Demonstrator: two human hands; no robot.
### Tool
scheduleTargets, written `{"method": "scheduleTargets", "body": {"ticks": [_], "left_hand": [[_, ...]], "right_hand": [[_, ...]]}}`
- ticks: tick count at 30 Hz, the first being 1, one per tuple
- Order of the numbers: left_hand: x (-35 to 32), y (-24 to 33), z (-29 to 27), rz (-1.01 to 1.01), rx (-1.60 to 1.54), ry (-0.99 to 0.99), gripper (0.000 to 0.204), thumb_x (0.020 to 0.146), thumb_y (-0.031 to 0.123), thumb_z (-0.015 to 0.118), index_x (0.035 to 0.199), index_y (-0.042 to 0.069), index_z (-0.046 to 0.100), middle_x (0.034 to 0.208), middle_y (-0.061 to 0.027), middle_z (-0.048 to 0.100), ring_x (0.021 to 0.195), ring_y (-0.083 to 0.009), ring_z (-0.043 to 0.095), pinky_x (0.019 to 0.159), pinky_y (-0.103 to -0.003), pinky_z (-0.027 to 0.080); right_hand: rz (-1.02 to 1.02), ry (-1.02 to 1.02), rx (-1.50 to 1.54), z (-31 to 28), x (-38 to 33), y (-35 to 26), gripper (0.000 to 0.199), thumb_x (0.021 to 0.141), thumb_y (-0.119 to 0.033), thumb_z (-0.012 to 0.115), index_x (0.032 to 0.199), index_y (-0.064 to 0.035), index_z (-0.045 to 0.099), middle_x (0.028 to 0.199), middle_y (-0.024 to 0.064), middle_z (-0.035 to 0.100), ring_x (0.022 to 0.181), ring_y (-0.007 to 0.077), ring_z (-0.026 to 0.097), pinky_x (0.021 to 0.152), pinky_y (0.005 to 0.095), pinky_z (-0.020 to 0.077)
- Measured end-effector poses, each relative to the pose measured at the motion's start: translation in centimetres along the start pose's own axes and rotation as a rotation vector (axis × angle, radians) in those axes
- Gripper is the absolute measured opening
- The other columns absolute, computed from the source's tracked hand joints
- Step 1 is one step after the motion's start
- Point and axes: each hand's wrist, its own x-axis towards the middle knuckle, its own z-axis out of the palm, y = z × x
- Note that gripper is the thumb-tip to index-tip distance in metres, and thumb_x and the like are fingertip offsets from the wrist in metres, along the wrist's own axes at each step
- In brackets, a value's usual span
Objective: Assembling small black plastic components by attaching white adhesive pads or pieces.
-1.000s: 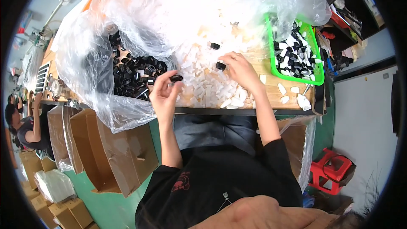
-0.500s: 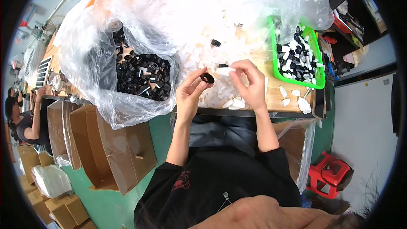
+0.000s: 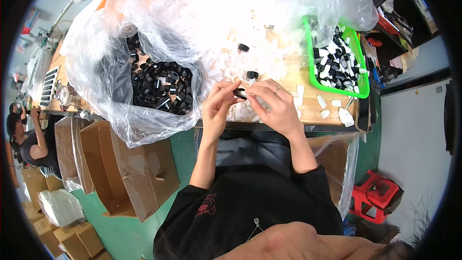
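My left hand [image 3: 217,108] pinches a small black ring [image 3: 239,93] between thumb and fingertips, just above the near edge of the table. My right hand [image 3: 276,108] meets it from the other side, its fingers closed at the ring with a white oval piece that they mostly hide. Beyond the hands, another black ring [image 3: 252,74] lies loose on a heap of small white pieces [image 3: 224,62]. A third black ring [image 3: 243,47] sits farther back on the heap.
At the left, a clear plastic bag [image 3: 144,123] holds many black rings. A green basket [image 3: 364,74] at the right contains black and white pieces. Loose white ovals [image 3: 336,103] lie near it. Cardboard boxes [image 3: 147,173] and a red stool [image 3: 373,192] stand below. A person [image 3: 36,137] works far left.
My right hand has moved left and down, bringing the white oval piece to the black ring in my left hand. The loose ring beyond my hands now shows fully.
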Motion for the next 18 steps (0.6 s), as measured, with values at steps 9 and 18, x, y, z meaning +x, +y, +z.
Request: {"method": "scheduleTargets", "body": {"ticks": [9,18], "left_hand": [[-0.4,0.0,0.0,0.058,0.218,0.039,0.031,0.094,-0.009,0.056,0.123,-0.003,0.064,0.106,-0.0056,0.056,0.092,-0.01,0.056,0.088,-0.025,0.051],[-0.8,-0.8,0.9,-0.022,0.086,0.213,0.026,0.094,-0.005,0.059,0.12,-0.004,0.06,0.107,-0.0051,0.06,0.105,-0.0117,0.059,0.091,-0.024,0.047]], "right_hand": [[0.037,0.014,0.024,0.8,0.2,-0.4,0.028,0.076,-0.001,0.078,0.102,-0.0036,0.066,0.091,0.0088,0.068,0.08,0.0243,0.066,0.07,0.0329,0.0544],[0.225,0.188,0.172,2.3,-1.9,-0.9,0.038,0.074,-0.002,0.082,0.106,-0.0036,0.063,0.095,0.0084,0.07,0.073,0.0175,0.065,0.068,0.0276,0.0529]]}}
